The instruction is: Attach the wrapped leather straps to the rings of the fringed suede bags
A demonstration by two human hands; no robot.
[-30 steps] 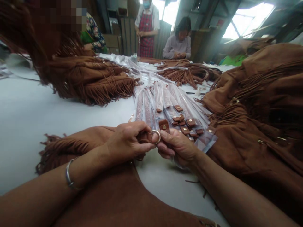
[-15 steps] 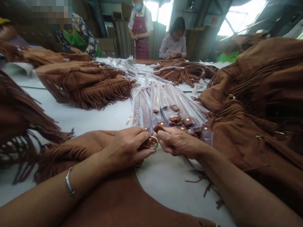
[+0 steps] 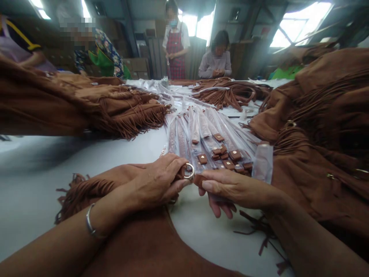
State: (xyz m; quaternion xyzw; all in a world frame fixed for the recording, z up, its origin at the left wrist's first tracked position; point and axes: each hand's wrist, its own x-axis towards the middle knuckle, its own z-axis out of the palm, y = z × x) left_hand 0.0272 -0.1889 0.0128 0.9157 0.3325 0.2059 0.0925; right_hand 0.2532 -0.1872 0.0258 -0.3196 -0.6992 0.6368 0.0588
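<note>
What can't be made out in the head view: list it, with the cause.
All in the head view:
How the metal ring is attached: the left hand covers it.
How far the brown tab runs: the right hand hides it.
The near brown piece: bottom edge cuts it off.
Any marking on the studs: too small.

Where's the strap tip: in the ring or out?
Out, as far as visible: the right hand holds the strap tip beside the ring.

one head-worn view looks forward and down, close over both hands (image 3: 158,179), along the table (image 3: 123,150).
</note>
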